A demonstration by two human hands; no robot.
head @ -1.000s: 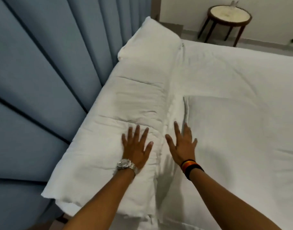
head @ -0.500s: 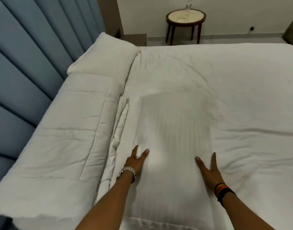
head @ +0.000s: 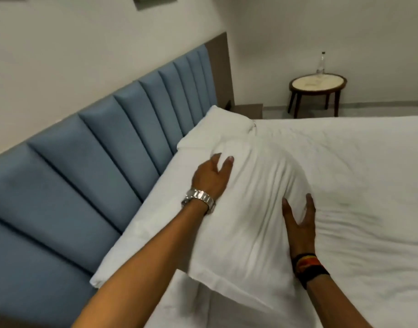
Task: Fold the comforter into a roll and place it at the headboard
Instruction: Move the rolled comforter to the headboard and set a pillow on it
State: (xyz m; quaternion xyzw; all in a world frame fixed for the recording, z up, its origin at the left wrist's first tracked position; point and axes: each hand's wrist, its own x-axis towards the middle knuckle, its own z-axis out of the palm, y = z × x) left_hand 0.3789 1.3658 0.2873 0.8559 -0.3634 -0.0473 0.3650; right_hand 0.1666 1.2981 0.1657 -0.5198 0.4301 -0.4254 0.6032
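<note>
We see both hands gripping a striped white pillow [head: 253, 204] in the centre of the frame. The left hand [head: 211, 177] lies on the pillow's upper left side, fingers curled into the fabric with the thumb set apart from them; a metal watch [head: 199, 200] sits on its wrist. The right hand [head: 299, 223] presses against the pillow's right side at centre right, fingers spread and thumb apart, the palm flat on the cloth; dark bands with an orange stripe [head: 307, 265] circle its wrist. The pillow's upper part bulges between the two hands, and its lower corner hangs free over the bed at lower centre. The fabric is motion-blurred, so we cannot tell how firmly either hand is closed.

The comforter [head: 155, 209], folded into a long white roll, lies along the blue padded headboard [head: 89, 162], running from the lower left toward the upper centre of the frame. It touches the headboard along its length. A second white pillow [head: 227, 125] rests at the far end of the roll, in the upper centre. The white bed sheet [head: 357, 185] fills the right half of the frame. In the upper right, a round wooden side table [head: 318, 85] stands on the floor with a clear bottle [head: 321, 63] upright on it.
</note>
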